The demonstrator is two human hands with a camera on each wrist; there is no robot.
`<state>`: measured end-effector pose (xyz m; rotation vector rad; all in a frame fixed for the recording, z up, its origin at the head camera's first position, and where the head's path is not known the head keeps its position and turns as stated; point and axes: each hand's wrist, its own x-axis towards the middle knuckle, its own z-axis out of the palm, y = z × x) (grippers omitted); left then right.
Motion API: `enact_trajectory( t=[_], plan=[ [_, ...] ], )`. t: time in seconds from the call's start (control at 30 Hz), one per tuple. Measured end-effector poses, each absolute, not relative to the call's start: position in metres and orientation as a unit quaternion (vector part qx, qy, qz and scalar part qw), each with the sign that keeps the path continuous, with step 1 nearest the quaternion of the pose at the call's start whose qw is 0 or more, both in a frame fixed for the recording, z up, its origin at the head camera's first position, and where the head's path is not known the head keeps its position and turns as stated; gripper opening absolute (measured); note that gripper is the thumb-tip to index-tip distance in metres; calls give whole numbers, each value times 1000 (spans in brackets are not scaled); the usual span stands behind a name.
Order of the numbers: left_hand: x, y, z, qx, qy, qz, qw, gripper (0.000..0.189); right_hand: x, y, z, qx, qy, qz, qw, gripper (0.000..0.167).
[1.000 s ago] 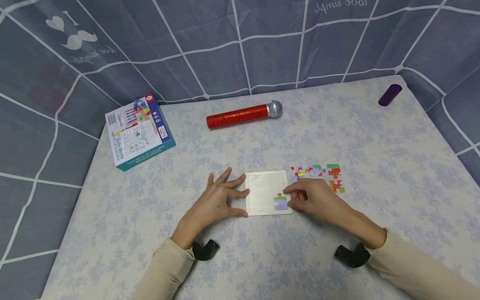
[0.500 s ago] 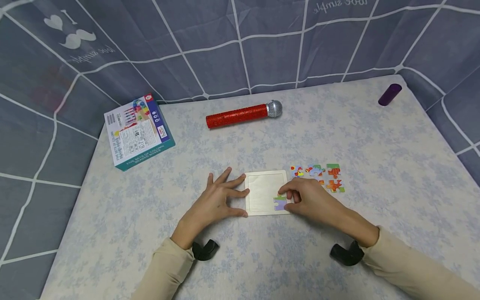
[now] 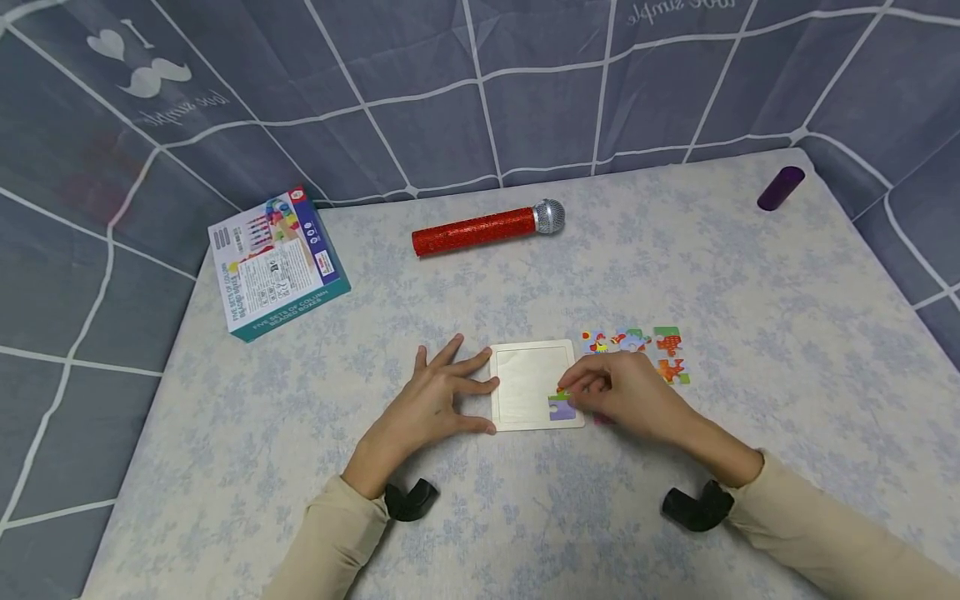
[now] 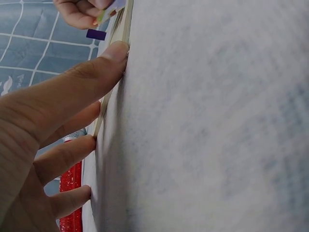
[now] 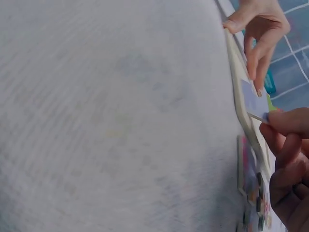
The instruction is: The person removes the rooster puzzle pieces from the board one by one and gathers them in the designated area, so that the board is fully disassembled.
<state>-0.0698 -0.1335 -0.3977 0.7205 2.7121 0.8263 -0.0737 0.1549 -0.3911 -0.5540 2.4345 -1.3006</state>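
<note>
A square wooden puzzle tray lies on the table in the head view. My left hand rests at its left edge, fingers spread and fairly straight, the thumb touching the rim in the left wrist view. At the tray's lower right corner is a purple and green puzzle piece. My right hand pinches this piece by its right side. In the right wrist view the puzzle piece has its near edge slightly raised at the thumb. The curled fingers hide part of it.
Several loose puzzle pieces lie right of the tray, some behind the right hand. A red microphone lies farther back. A bead-toy box is at the back left, a purple cylinder at the far right corner.
My right hand has moved left over the tray's right edge, its fingertips now on the puzzle piece. The piece has shifted very slightly. My left hand stays in place.
</note>
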Motion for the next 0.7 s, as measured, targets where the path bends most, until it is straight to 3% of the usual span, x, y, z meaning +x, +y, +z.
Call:
enact_trajectory(
  t=[0.23, 0.7],
  plan=[
    [-70, -133, -395, 245, 922, 279, 111, 64, -76, 162, -382, -156, 813, -518, 217, 12],
    [-71, -133, -396, 247, 920, 281, 114, 64, -64, 201, -377, -93, 827, -511, 215, 19]
  ],
)
